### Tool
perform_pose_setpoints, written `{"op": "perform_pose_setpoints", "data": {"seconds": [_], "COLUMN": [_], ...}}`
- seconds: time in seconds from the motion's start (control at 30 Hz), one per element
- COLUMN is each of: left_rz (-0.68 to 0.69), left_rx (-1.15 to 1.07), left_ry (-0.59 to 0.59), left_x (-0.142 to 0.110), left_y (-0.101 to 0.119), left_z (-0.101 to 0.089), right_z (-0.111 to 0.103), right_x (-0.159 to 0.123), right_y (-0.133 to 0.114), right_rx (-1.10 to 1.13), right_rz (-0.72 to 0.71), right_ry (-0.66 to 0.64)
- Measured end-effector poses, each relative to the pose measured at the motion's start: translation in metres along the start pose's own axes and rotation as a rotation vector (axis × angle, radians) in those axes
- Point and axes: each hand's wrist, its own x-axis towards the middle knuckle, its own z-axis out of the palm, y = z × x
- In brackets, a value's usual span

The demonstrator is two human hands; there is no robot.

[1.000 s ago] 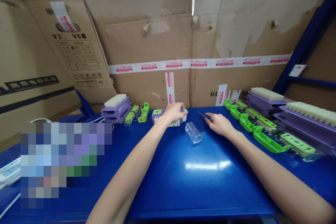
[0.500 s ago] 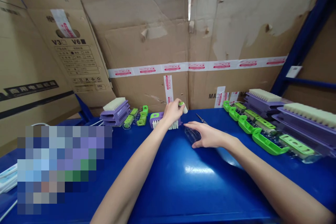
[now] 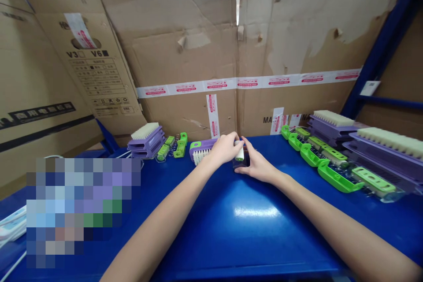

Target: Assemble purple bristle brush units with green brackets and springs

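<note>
My left hand (image 3: 226, 149) is closed on a small white and green plastic piece (image 3: 239, 154). My right hand (image 3: 259, 164) curls its thumb and fingers around a clear plastic box (image 3: 238, 164) standing on the blue tabletop (image 3: 211, 220). The white and green piece is at the top of the box; whether it sits inside cannot be made out. Just left of my left hand lies a purple brush (image 3: 201, 150) with white bristles and a green end, partly hidden by the hand and wrist.
Stacked purple brush bodies (image 3: 145, 141) stand at the back left beside green parts and springs (image 3: 171, 147). Along the right run green covers (image 3: 339, 178), green-topped clear boxes (image 3: 375, 181) and more purple brush bodies (image 3: 386, 150). A cardboard wall (image 3: 185, 53) closes off the back.
My left hand has moved right with the white and green piece, bringing it to the clear box. My right hand has shifted slightly up with the box. The dark pointed tool is now hidden.
</note>
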Motion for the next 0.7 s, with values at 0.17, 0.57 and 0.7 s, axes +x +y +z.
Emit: {"op": "perform_pose_setpoints", "data": {"seconds": [0.17, 0.57, 0.7], "left_rz": [-0.003, 0.05, 0.165], "left_rx": [0.207, 0.374, 0.46], "left_ry": [-0.043, 0.02, 0.158], "left_x": [-0.007, -0.03, -0.046], "left_y": [0.011, 0.007, -0.011], "left_z": [0.01, -0.001, -0.009], "right_z": [-0.003, -0.001, -0.001], "right_x": [-0.001, -0.001, -0.001], "right_y": [-0.002, 0.006, 0.007], "right_rx": [-0.026, -0.052, -0.152], "right_rz": [0.04, -0.013, -0.053], "right_ry": [-0.026, -0.047, -0.008]}}
